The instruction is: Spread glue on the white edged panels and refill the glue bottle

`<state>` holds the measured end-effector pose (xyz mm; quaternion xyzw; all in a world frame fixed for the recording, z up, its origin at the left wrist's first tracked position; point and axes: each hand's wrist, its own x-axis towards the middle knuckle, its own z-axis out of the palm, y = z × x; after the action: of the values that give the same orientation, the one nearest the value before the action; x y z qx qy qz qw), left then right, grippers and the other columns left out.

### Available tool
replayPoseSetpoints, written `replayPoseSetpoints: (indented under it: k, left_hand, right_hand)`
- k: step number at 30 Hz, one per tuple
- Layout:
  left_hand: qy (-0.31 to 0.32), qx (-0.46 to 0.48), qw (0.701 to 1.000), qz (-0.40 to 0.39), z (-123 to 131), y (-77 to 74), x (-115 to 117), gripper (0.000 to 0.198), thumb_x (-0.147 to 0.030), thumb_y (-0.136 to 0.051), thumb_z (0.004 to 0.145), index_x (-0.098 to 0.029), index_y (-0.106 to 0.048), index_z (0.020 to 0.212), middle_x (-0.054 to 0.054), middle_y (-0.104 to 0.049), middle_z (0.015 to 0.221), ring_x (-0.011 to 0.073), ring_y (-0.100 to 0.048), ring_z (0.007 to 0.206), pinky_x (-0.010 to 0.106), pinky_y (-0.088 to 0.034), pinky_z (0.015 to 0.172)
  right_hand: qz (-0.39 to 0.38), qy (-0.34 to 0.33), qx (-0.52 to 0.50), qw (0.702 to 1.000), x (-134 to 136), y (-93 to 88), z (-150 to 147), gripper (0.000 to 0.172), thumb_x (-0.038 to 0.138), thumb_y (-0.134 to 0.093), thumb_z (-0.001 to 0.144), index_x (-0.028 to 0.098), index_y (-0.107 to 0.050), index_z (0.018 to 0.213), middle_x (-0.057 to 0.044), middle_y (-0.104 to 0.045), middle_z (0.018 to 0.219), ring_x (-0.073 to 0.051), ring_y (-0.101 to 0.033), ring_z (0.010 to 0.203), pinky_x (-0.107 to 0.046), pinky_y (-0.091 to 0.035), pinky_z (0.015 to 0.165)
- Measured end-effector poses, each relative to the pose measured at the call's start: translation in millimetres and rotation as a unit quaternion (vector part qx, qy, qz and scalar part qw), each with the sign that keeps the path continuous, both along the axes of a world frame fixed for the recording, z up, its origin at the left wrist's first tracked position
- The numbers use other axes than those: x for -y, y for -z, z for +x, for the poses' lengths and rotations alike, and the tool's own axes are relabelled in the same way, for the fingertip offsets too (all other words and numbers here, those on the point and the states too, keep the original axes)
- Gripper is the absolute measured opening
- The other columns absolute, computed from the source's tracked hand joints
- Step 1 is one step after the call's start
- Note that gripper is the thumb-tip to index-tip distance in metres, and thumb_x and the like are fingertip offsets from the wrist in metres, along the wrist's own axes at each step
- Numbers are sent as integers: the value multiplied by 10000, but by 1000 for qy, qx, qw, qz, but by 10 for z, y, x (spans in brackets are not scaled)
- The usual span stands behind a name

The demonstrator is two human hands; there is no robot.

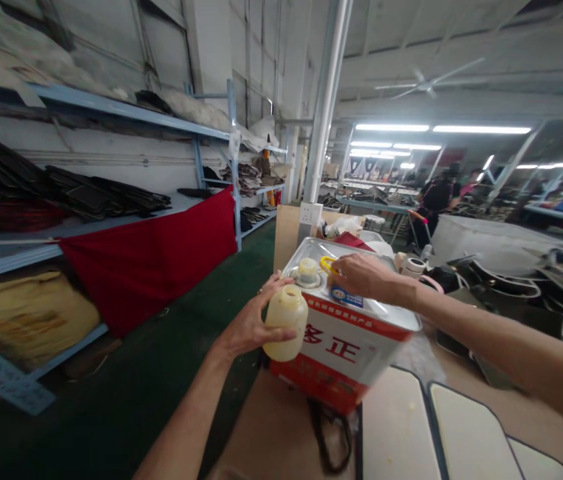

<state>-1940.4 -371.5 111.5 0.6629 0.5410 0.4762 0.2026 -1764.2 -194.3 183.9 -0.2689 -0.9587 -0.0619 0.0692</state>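
My left hand [256, 323] is wrapped round a pale yellow translucent plastic bottle [285, 327], held upright with its uncapped mouth on top. My right hand [361, 275] grips the yellow handle [328, 265] on the top of a large square metal can [334, 350] with red and white sides. The can leans toward the bottle. A pale yellow plastic spout [307, 270] sticks up from the can's top, just behind the bottle's mouth. A blue label [346, 297] on the can's top is partly covered by my right hand.
Cream panels with dark edges [401, 427] lie on the brown table [271, 433], beside a dark strap [331, 443]. Dark bag pieces [506, 300] are piled at right. Blue shelving [161, 123] with a red cloth [161, 253] stands left. Another person [438, 200] is farther back.
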Motion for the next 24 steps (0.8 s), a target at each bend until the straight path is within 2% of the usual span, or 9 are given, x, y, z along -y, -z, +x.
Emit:
replayPoseSetpoints:
  k: [1, 4, 6, 10, 12, 15, 19, 24]
  left_hand:
    - [-2, -3, 1000, 0, 3, -6, 2, 796, -509, -721, 610, -168, -461, 1281, 104, -370, 1424, 285, -99, 1382, 434, -108, 1121]
    - [-3, -7, 1000, 5, 5, -21, -1, 775, -515, -718, 610, -150, -486, 1253, 111, -400, 1402, 282, -111, 1381, 421, -118, 1122]
    - [-8, -6, 1000, 8, 4, -27, -7, 784, -528, -718, 602, -134, -494, 1242, 123, -403, 1397, 288, -118, 1379, 417, -125, 1122]
    - [-7, 0, 1000, 7, 4, -20, -17, 802, -527, -715, 608, -141, -468, 1266, 126, -382, 1411, 296, -125, 1377, 436, -130, 1119]
    - [-1, -5, 1000, 7, 5, -4, -20, 787, -516, -713, 618, -147, -466, 1267, 125, -365, 1422, 297, -109, 1379, 448, -114, 1119]
    - [-3, 2, 1000, 5, 11, 31, -17, 820, -528, -713, 611, -151, -442, 1286, 135, -309, 1450, 310, -88, 1380, 462, -104, 1116]
    - [-6, 19, 1000, 16, 28, 77, -13, 835, -556, -707, 601, -169, -432, 1288, 122, -328, 1436, 312, -84, 1380, 455, -100, 1118]
    - [-23, 25, 999, 27, 67, 92, 12, 811, -577, -691, 607, -164, -452, 1263, 125, -381, 1394, 322, -115, 1373, 459, -92, 1120]
  right_hand:
    - [4, 5, -3, 1000, -23, -29, -4, 191, 218, -518, 775, 160, -666, 880, -134, -685, 839, -236, -632, 771, -284, -425, 635]
    - [18, 45, -33, 998, -141, -104, -12, 465, 131, -496, 744, 156, -510, 1209, -132, -679, 914, -250, -622, 786, -297, -432, 632]
    - [20, 77, -59, 995, -243, -98, -2, 530, 115, -467, 756, 149, -434, 1284, -134, -677, 941, -261, -623, 804, -316, -445, 647]
    - [-8, 109, -104, 989, -521, 38, 101, 304, 181, -407, 872, 150, -580, 1120, -103, -669, 997, -220, -620, 901, -309, -469, 745]
    - [-23, 123, -130, 984, -703, 95, 170, 276, 252, -389, 925, 137, -580, 1087, -83, -652, 1016, -189, -616, 904, -321, -483, 771]
    - [-40, 137, -155, 978, -962, 131, 180, 285, 340, -455, 915, 138, -551, 1092, -66, -615, 1040, -179, -608, 891, -376, -500, 779]
    - [-82, 102, -133, 982, -1139, 182, -75, 265, 349, -509, 888, 144, -570, 1045, -51, -608, 1012, -171, -605, 858, -368, -512, 750]
    - [-96, 82, -101, 987, -1155, 280, -362, 261, 363, -510, 886, 139, -582, 1000, -38, -619, 942, -150, -609, 782, -337, -518, 698]
